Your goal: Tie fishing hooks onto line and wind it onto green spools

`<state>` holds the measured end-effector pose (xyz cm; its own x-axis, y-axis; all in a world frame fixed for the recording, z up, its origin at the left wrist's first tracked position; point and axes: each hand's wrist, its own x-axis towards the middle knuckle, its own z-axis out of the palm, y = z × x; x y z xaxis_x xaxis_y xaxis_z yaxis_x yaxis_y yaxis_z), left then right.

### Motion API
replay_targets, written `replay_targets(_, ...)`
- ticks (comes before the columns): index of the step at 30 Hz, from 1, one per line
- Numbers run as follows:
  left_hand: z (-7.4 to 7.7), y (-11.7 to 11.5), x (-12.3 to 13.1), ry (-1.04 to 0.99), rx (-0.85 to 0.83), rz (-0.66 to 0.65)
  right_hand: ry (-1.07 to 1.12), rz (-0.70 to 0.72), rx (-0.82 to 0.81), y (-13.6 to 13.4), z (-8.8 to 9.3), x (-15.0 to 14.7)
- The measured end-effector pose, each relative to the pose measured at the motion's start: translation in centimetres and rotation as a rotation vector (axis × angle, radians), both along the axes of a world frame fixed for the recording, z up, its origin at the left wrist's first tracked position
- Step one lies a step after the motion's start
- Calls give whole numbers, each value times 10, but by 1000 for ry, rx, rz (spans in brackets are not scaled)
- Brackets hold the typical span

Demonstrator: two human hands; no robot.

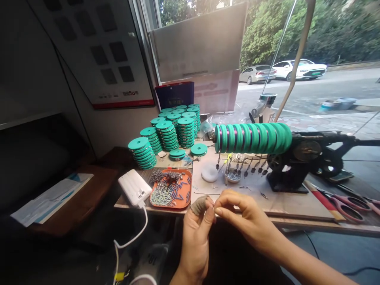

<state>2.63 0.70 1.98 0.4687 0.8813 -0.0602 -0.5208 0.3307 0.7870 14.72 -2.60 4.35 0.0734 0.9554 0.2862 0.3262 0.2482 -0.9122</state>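
Observation:
My left hand (pixel 198 233), with a grey-brown wrap on its index finger, is closed in a pinch at the front edge of the table. Fingertip to fingertip with it, my right hand (pixel 243 211) pinches too; whatever lies between them is too small to make out. Beyond my hands is a white round disc (pixel 209 173) beside a small bowl of metal bits (pixel 232 175). An orange tray (pixel 186 201) with small metal parts lies to the left. Green spools (pixel 252 137) sit in a row on the black winding machine (pixel 286 178), small clips hanging below them.
Stacks of green spools (pixel 164 136) stand at the back left. A white power bank (pixel 134 188) with a cable lies at the left table edge. Red-handled scissors (pixel 346 208) lie at the right, near the wooden board (pixel 299 204).

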Motion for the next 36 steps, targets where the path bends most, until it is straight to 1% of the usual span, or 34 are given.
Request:
replay_targets(2,0,-1,0,-27,-25,-28,-128,-15,34,-1,1,2)
replay_targets(6,-1,-1,-1,-67,-110,-42,-351,2,82,-1,6,6)
replay_targets(11,-1,-1,-2,-59,-139,-61,-515,-7,132,0,10,8)
replay_targets(14,0,0,-4,-35,-136,-102,-590,7,135,-1,10,8)
replay_targets(18,0,2,-6,-19,-109,-135,-583,30,106,-1,9,8)
replay_targets(23,-4,3,-6,-55,-124,-104,-464,41,51,1,7,10)
replay_targets(27,-4,1,-4,-84,-136,-86,-346,108,-11,3,11,12)
replay_targets(30,-3,0,-4,-78,-129,-84,-366,124,6,3,13,13)
replay_targets(33,-3,3,-8,-2,-117,-86,-445,103,65,3,12,14)
replay_targets(36,-2,11,-14,166,-37,-165,-475,103,93,3,9,16)
